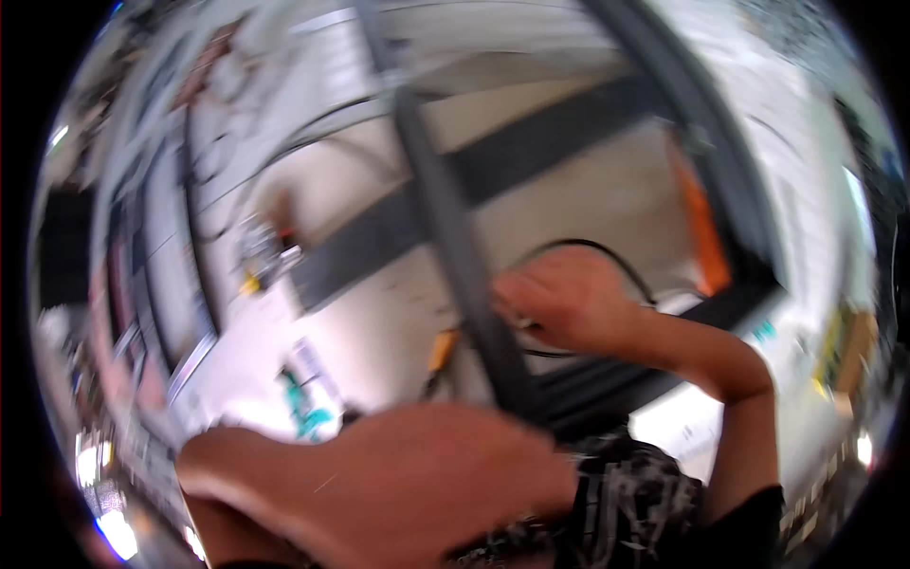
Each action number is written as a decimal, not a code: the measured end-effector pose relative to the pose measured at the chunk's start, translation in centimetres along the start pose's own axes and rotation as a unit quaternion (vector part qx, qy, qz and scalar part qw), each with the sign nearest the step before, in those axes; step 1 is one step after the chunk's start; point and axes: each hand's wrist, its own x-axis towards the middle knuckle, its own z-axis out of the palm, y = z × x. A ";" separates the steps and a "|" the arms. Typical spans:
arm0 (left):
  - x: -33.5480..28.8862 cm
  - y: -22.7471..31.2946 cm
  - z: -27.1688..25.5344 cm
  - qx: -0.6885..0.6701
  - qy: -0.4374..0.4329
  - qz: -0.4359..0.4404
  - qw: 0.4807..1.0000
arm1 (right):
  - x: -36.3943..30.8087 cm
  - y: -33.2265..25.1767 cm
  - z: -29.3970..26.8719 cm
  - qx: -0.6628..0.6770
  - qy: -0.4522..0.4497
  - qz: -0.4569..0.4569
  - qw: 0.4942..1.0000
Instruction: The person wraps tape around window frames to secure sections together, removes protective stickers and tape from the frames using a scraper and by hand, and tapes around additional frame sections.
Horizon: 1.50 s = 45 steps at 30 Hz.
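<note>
My right hand (566, 296) is closed beside the middle bar of a dark metal frame (445, 218), its fingers curled toward the bar. Motion blur hides what sits in those fingers. A black cable (611, 254) loops behind this hand and passes under it. My left forearm (379, 474) lies bent across the bottom of the view; the fingers of that hand are hidden. A yellow-orange handled tool (441, 350) with a dark end rests left of the middle bar, between the forearm and the right hand.
Shiny metal tools or fittings (265, 248) lie at the left, near a dark grey strip (360, 242) crossing the pale surface. A teal object (301, 406) sits near my left forearm. An orange piece (703, 228) stands along the frame's right side. Cables curve at the far left.
</note>
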 end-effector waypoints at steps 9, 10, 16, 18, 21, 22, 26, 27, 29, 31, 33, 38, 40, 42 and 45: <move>-19.8 -6.1 -0.4 0.081 0.095 -0.687 0.716 | 10.6 -0.8 8.8 -0.027 -0.203 -0.173 0.963; -21.0 -6.0 0.9 -0.014 0.101 -0.716 0.691 | 10.5 -0.7 9.1 -0.008 -0.176 -0.184 0.967; -24.3 -5.8 1.1 -0.140 0.193 -0.608 0.757 | 10.4 -1.1 8.9 -0.030 -0.227 -0.122 0.966; -25.9 -6.6 1.1 -0.099 0.229 -0.629 0.737 | 10.6 -1.6 8.6 -0.047 -0.264 -0.112 0.957; -29.4 -8.1 2.2 -0.106 0.232 -0.595 0.762 | 10.8 -2.3 8.3 -0.072 -0.267 -0.118 0.954; -30.6 -8.7 2.7 -0.116 0.233 -0.573 0.777 | 10.8 -2.4 8.3 -0.098 -0.286 -0.120 0.945; -35.0 -11.3 4.3 -0.102 0.266 -0.496 0.820 | 11.1 -2.7 8.4 -0.130 -0.292 -0.132 0.938; -36.4 -12.2 4.8 -0.117 0.268 -0.488 0.823 | 11.2 -2.8 8.6 -0.142 -0.320 -0.125 0.928; -39.7 -14.7 6.2 0.175 0.200 -0.609 0.747 | 11.4 -3.0 8.9 -0.107 -0.258 -0.114 0.953; -45.4 -17.4 8.6 0.174 0.322 -0.613 0.700 | 11.6 -3.2 9.3 -0.103 -0.257 -0.103 0.955; -52.6 -19.7 11.8 0.193 0.497 -0.566 0.629 | 11.8 -3.5 9.5 -0.116 -0.253 -0.085 0.957; -64.5 -23.5 27.6 0.094 0.607 -0.725 0.312 | 12.3 -4.0 10.2 -0.122 -0.274 -0.077 0.951; -63.7 -25.4 33.0 -0.149 0.729 -0.595 0.305 | 12.5 -4.2 10.2 -0.142 -0.274 -0.083 0.947; -61.9 -27.0 35.2 -0.329 0.792 -0.415 0.303 | 12.6 -4.3 10.2 -0.146 -0.280 -0.081 0.945; -59.7 -28.0 33.6 -0.463 0.798 -0.163 0.350 | 12.5 -4.3 10.2 -0.127 -0.274 -0.093 0.949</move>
